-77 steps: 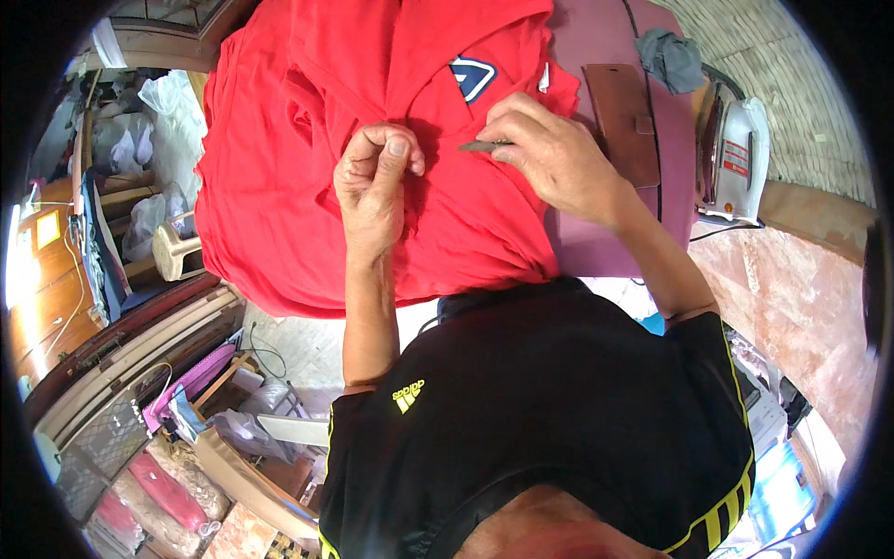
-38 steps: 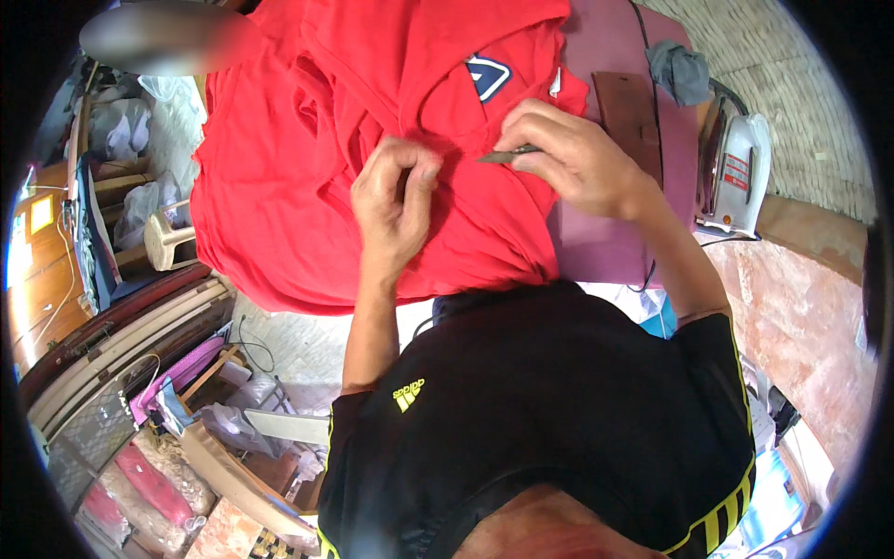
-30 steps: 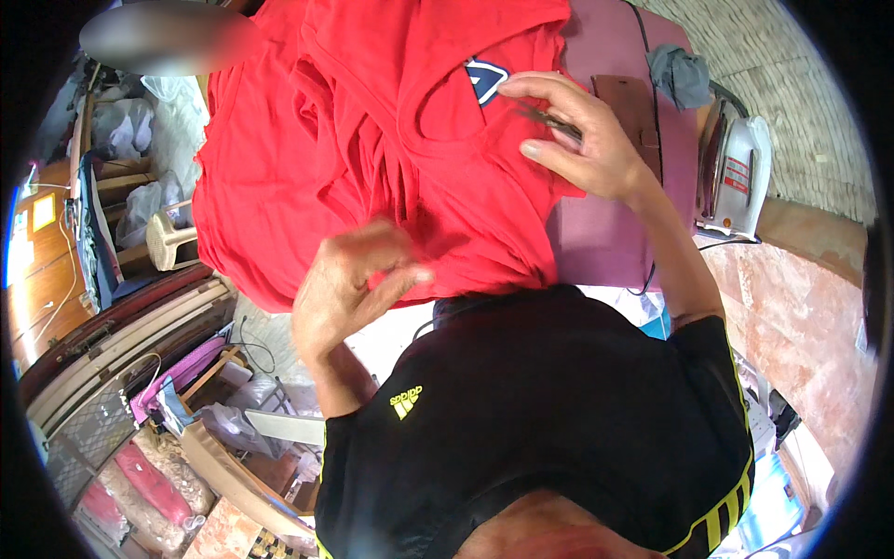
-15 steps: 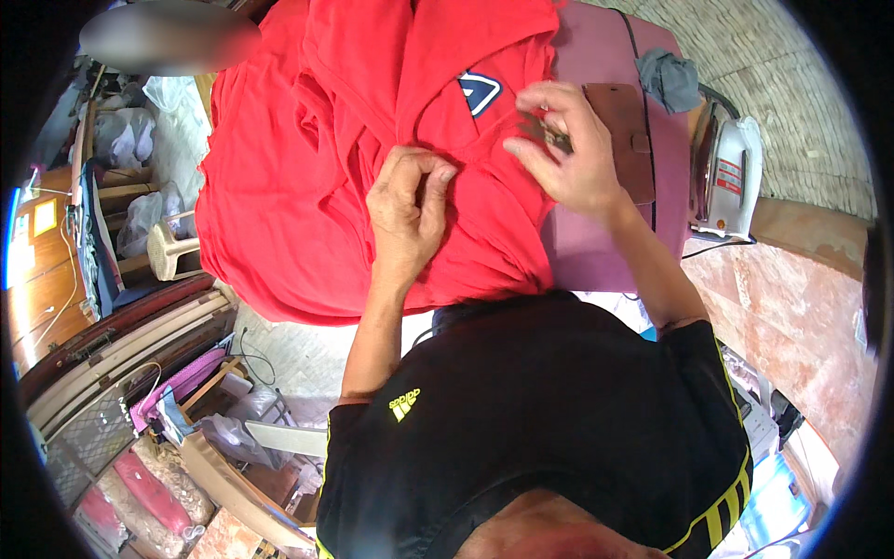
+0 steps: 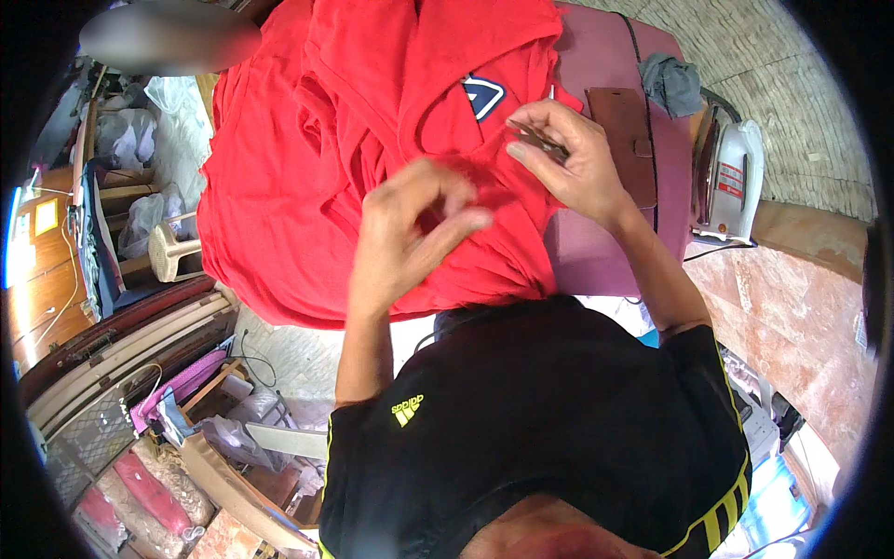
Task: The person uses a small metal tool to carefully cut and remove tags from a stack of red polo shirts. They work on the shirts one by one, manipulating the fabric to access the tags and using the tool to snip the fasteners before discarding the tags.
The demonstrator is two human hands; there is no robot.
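Observation:
A large red garment (image 5: 279, 200) lies in loose folds before me, with a dark blue and white patch (image 5: 484, 98) near its right side. Over its middle, my left hand (image 5: 410, 228) is raised and blurred, thumb and fingers apart, with nothing visible between them. My right hand (image 5: 582, 163) is closed around a small dark metal tool (image 5: 540, 140) that looks like thread snips; its blades point left, over the garment near the patch. The fingers partly cover the tool.
Under the garment is a mauve padded board (image 5: 596, 252). A brown leather case (image 5: 619, 140), a black cord (image 5: 649, 168) and a crumpled grey cloth (image 5: 669, 84) lie on its right. Beyond stands a white iron (image 5: 731, 182). A beige stool (image 5: 168, 250) is at the left.
My left hand has lifted off the red fabric, its thumb and fingers spreading apart. My right hand has tilted, turning the dark snips more into view. The garment has shifted slightly.

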